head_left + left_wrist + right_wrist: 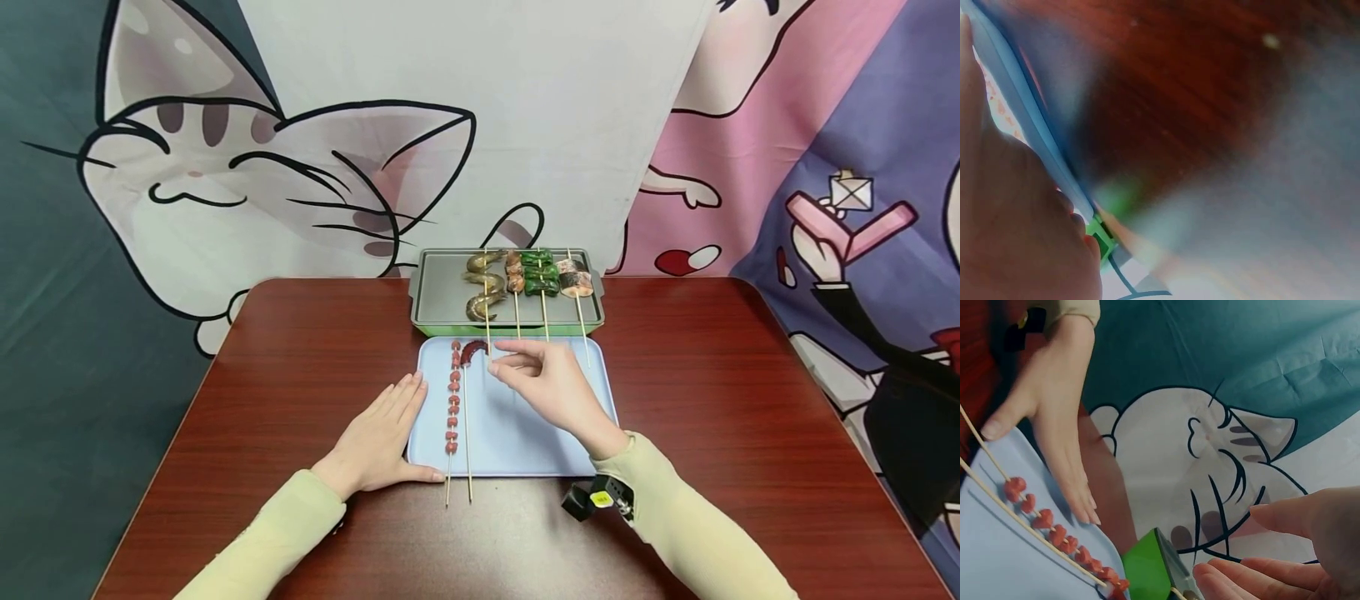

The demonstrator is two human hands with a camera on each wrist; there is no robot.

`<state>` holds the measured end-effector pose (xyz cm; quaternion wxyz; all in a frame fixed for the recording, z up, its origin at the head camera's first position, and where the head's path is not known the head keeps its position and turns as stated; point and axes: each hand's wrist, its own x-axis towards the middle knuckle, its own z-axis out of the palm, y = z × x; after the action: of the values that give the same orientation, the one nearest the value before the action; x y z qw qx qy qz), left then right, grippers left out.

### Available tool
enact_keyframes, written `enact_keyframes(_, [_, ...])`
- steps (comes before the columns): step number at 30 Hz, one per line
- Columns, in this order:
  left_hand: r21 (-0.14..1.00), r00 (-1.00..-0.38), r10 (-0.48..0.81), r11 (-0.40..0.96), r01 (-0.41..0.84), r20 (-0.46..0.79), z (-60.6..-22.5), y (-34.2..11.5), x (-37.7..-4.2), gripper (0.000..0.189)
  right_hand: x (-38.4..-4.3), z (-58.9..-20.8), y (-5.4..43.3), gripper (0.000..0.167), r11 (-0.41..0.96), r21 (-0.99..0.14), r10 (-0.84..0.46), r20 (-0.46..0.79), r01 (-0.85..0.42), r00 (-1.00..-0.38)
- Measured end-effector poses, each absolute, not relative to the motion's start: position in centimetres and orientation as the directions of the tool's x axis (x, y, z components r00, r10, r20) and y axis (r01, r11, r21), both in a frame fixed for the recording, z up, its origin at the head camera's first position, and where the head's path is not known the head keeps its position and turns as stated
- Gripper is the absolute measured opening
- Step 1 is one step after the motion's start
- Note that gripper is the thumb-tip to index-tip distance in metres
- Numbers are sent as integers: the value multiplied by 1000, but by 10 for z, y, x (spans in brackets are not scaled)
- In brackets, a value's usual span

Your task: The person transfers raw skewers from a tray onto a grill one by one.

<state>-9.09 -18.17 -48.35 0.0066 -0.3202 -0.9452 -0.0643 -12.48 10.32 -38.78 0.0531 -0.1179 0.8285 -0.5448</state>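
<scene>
My left hand (382, 433) lies with straight fingers along the left rim of a pale blue tray (525, 442), its thumb at the front corner. On the tray, beside that hand, lie a skewer of small red pieces (453, 400) and a skewer with a dark red curled piece (471, 350). My right hand (558, 387) hovers over the tray's back part. Its thumb and fingers stand apart in the right wrist view, close to the lower stick end of a shrimp skewer (486, 287). That skewer rests on a grey grill pan (442, 287).
Also on the pan lie a brown meat skewer (514, 271), a green pepper skewer (540, 275) and a fish-like skewer (575, 279), their sticks reaching over the front edge. The pan has a green base (1150, 565) and stands behind the tray on a brown wooden table (300, 358). A printed cloth hangs behind.
</scene>
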Motion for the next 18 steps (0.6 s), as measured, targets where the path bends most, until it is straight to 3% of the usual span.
enact_keyframes(18, [114, -795, 603, 788, 606, 56, -486, -183, -92, 128, -92, -436, 94, 43, 387, -916, -361, -44, -106, -932])
